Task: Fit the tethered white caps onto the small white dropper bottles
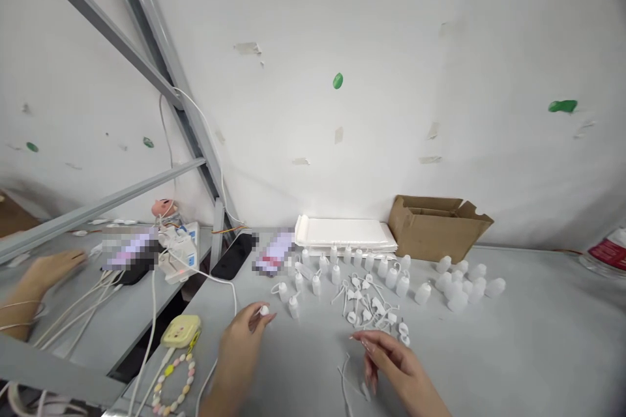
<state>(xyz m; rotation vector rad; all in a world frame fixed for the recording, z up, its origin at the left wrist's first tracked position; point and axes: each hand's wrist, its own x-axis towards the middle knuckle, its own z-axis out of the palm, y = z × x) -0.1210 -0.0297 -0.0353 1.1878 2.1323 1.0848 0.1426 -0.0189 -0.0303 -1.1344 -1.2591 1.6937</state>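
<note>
My left hand (240,342) is closed in a pinch around a small plastic squeeze bottle, with only its white cap (264,310) showing between thumb and fingers. My right hand (394,365) hovers over the table, its fingers loosely curled and apart, and I see nothing held in it. Beyond that hand lies a loose pile of white caps with thin straps (369,305). Several capped squeeze bottles (316,285) stand in loose rows behind my hands. To the right, uncapped translucent bottles (458,298) lie and stand in a cluster.
A cardboard box (437,231) and a stack of white packets (345,234) sit against the wall. Phones (235,256), white cables and a yellow case (181,331) with a beaded strap (188,381) lie left. Another person's hand (51,270) rests beyond the metal frame (102,205).
</note>
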